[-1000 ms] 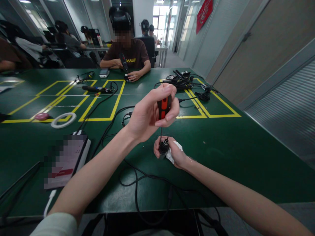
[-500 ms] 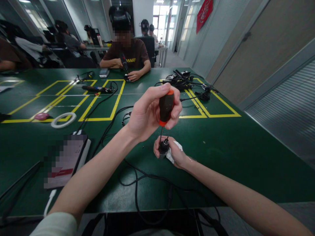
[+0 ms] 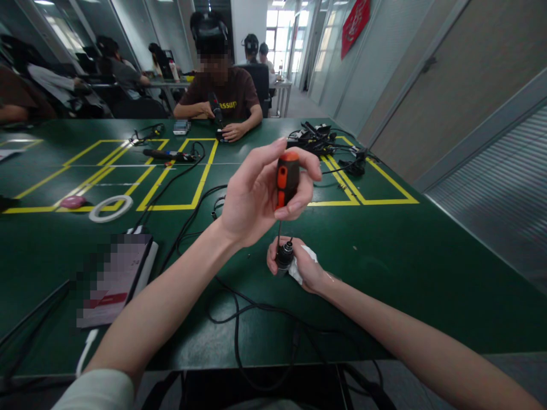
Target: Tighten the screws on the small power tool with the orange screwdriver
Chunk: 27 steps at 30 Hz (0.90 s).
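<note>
the screwdriver [image 3: 286, 179] is gripped upright by the left hand [image 3: 256, 196], so its tip meets the connector [image 3: 284, 255] steadied below, pinched in the right hand [image 3: 301, 266].

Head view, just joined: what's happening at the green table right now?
The person's left hand holds an orange-and-black-handled screwdriver upright, its thin shaft running down into a small black cylindrical connector. The right hand steadies that connector on the green table, with a bit of white tissue under the fingers. Black cables loop beside it. Across the table, another person in a brown shirt handles a black tool.
</note>
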Tool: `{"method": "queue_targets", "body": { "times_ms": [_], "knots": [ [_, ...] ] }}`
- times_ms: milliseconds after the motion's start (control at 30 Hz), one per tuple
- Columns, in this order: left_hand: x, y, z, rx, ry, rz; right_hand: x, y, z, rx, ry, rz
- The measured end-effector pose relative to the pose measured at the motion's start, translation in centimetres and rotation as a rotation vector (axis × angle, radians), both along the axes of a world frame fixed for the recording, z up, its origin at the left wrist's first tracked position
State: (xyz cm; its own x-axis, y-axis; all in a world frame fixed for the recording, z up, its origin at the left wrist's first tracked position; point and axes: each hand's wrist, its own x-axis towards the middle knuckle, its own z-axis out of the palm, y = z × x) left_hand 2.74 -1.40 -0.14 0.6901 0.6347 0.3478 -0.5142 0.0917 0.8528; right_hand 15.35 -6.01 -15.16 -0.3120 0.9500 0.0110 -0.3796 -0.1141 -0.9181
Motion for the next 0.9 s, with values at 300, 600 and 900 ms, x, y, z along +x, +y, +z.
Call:
{"method": "queue_targets", "body": {
  "times_ms": [300,600,900],
  "knots": [
    [0.42,-0.37,-0.33,0.02,0.0,0.15,-0.01,-0.03,-0.04,0.01,0.0,-0.009],
    [0.35,-0.26,-0.14,-0.006,-0.068,0.143,-0.06,0.02,0.06,0.003,0.016,-0.001],
    [-0.01,-0.19,0.25,0.003,-0.022,0.048,-0.01,0.03,-0.11,0.005,0.004,-0.002]
  ]
}}
